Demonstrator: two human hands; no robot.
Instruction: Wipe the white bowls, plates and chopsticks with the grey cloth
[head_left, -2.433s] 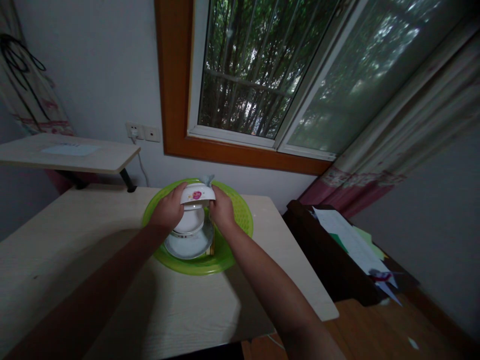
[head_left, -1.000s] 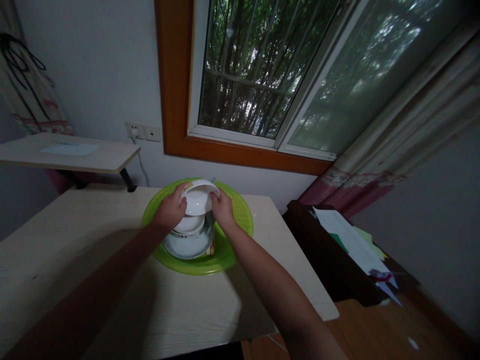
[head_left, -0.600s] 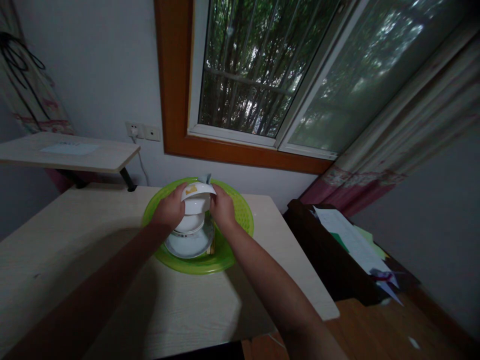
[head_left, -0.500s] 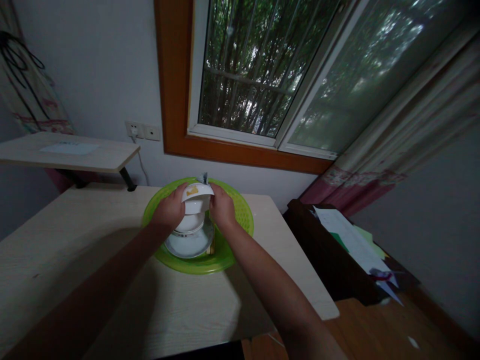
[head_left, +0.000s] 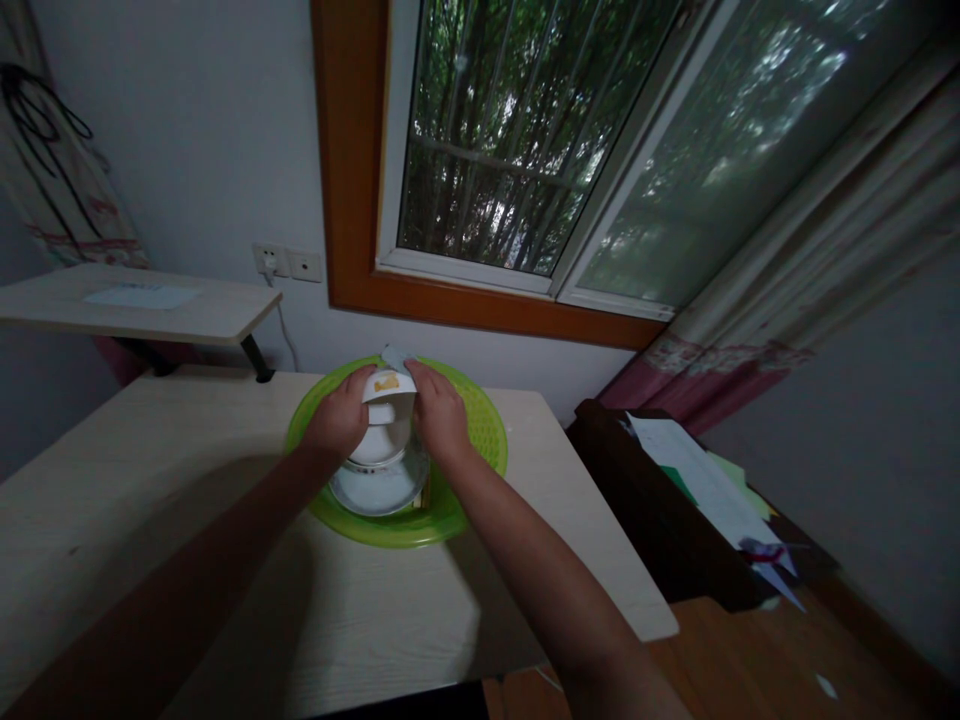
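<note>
A white bowl with a yellow mark [head_left: 386, 384] is held tilted above a stack of dishes. My left hand [head_left: 339, 418] is closed on its left rim. My right hand [head_left: 441, 412] grips its right side, and a grey-blue cloth [head_left: 395, 357] sticks out behind the bowl by those fingertips. How much of the cloth the right fingers hold is hidden. Directly below are white bowls [head_left: 379, 445] on a larger pale plate [head_left: 379, 492]. All these dishes are in a round green plastic basket [head_left: 489, 440]. A yellowish wooden-looking thing [head_left: 422, 494] lies beside the plate.
The basket stands on a light wooden table [head_left: 375, 620]. At the left is a raised shelf [head_left: 217, 320] with a paper on it. The window frame [head_left: 480, 318] is behind, and a dark cabinet [head_left: 645, 500] with papers stands at the right.
The held bowl has shifted and turned slightly, with my right hand moving a little left. The cloth has moved left and now shows more flatly above the bowl.
</note>
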